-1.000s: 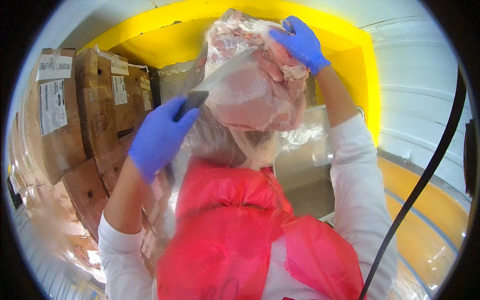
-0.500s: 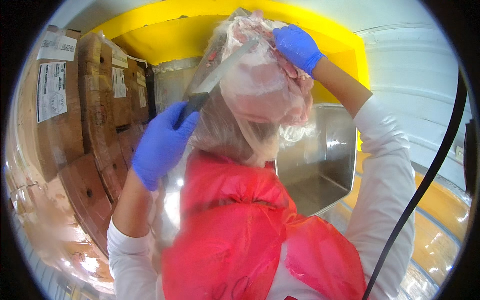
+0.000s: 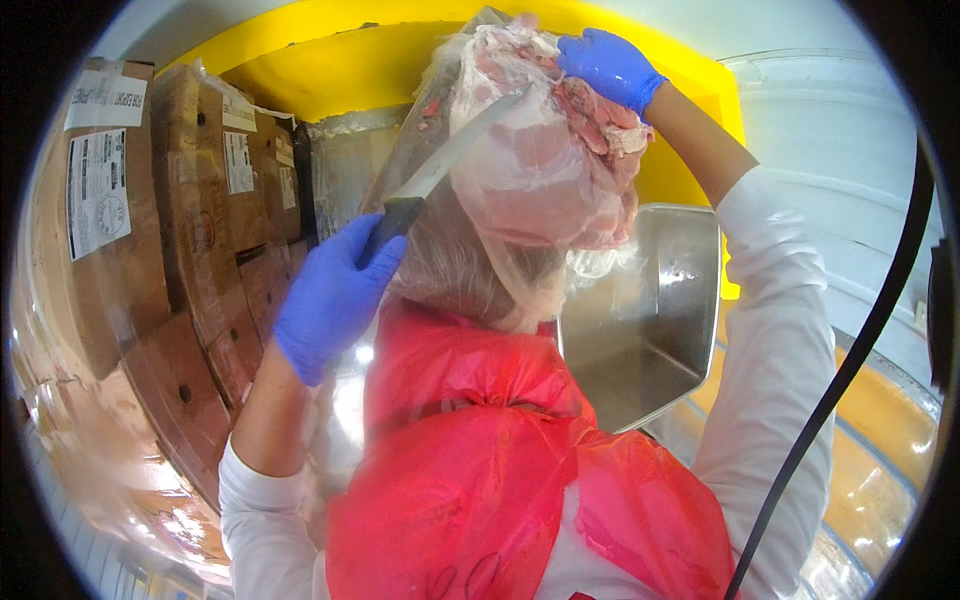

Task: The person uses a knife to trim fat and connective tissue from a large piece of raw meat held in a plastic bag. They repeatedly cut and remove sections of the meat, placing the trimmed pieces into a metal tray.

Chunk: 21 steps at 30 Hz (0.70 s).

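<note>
A large piece of raw meat [image 3: 530,170], pale pink with white fat, lies at the top centre on clear plastic wrap [image 3: 470,265]. In a blue glove, my left hand [image 3: 335,290] is closed round the dark handle of a knife [image 3: 455,150]. Its long blade slants up to the right across the meat, and the tip rests against the fatty upper part. My right hand [image 3: 608,70], also gloved in blue, is closed on the meat's upper right edge, its fingertips partly hidden there.
A stainless steel tub [image 3: 640,330] stands to the right of the meat. Behind is a yellow bin [image 3: 330,75]. Stacked cardboard boxes [image 3: 200,200] line the left side. A black cable [image 3: 850,365] runs down the right. My red plastic apron [image 3: 460,450] fills the lower middle.
The meat's right side and my right hand have shifted slightly to the right. My left hand and the knife have moved a little rightward and down.
</note>
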### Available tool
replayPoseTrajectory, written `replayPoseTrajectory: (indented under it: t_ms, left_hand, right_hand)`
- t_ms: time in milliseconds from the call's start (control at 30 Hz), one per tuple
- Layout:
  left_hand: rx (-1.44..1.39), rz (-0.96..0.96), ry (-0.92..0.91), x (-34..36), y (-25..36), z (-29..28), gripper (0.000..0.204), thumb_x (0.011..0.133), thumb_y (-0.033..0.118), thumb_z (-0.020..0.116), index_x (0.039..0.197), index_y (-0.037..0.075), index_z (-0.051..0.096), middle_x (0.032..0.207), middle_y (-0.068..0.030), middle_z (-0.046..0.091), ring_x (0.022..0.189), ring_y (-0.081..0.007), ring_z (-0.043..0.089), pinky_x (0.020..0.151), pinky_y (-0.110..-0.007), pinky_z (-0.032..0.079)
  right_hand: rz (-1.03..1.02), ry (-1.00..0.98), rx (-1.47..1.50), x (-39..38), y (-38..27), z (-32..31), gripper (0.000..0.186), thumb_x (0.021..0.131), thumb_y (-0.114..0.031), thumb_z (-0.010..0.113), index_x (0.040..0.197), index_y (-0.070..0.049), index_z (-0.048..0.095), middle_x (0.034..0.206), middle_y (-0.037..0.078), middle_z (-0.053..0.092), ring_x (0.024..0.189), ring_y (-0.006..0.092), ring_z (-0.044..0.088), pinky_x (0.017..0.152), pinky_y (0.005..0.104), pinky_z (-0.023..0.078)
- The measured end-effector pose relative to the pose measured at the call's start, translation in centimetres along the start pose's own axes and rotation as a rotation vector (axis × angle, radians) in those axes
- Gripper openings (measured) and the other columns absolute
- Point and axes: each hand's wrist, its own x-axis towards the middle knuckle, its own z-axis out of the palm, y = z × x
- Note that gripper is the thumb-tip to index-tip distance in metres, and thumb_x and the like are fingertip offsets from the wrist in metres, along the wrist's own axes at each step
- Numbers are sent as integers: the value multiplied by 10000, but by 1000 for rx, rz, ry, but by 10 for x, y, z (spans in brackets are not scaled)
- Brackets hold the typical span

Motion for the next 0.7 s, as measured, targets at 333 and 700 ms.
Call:
replayPoseTrajectory:
  t_ms: [333,700]
  left_hand:
    - [345,7,3,15,45,-1,413,964,274,653,1250,-18,596,930,-227,682,788,-232,655,779,-357,513]
    - [1146,303,-3,61,135,13,377,1000,349,524,1202,35,572,867,-224,692,842,-404,689,715,-521,541]
  right_hand:
    - [131,426,186,-7,34,-2,125,846,-214,665,869,-108,725,852,126,663,801,313,645,695,441,506]
    - [675,295,1069,-38,57,84,568,998,-473,564,1321,-8,616,1316,129,645,1216,222,581,1077,329,415]
